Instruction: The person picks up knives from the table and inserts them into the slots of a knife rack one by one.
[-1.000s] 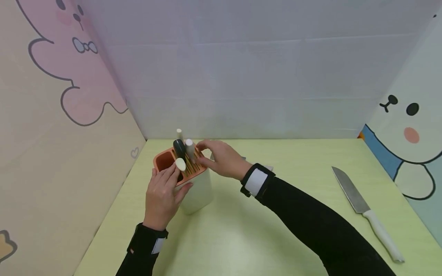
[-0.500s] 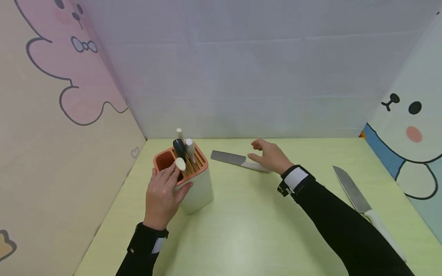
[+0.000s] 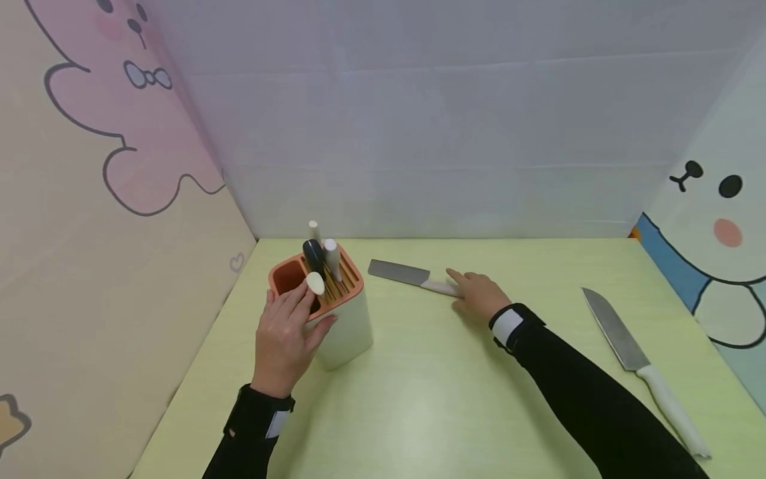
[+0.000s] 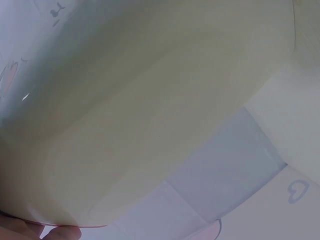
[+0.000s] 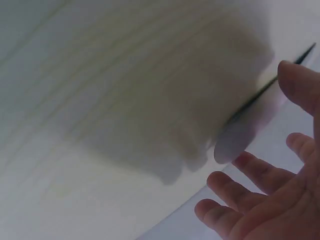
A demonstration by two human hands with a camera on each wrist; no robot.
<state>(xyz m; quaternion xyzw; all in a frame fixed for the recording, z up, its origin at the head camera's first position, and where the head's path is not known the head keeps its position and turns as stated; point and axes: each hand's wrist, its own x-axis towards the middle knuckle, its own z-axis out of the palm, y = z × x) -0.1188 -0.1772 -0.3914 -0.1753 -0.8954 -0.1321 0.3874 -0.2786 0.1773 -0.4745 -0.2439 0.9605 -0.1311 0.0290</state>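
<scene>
In the head view, a white knife block (image 3: 350, 336) with an orange slotted top stands at left. My left hand (image 3: 282, 349) holds its near left corner, fingers over the rim and thumb against the front wall. Beside those fingertips is the rounded end of a white handle (image 3: 315, 284). A cleaver (image 3: 397, 272) lies flat to the right of the block, its white handle pointing right. My right hand (image 3: 481, 296) is at that handle. The right wrist view shows thumb and fingers spread around the handle end (image 5: 235, 142), not closed on it.
A black handle (image 3: 312, 255) and a white handle (image 3: 332, 258) stick up from the block, with another white one behind. A large kitchen knife (image 3: 616, 332) lies at right, partly beside the right sleeve. A pale wall panel (image 3: 455, 153) rises behind the table.
My right hand has moved from the block's top to the right, then down to the cleaver's handle, uncovering the cleaver. The left hand stays on the block.
</scene>
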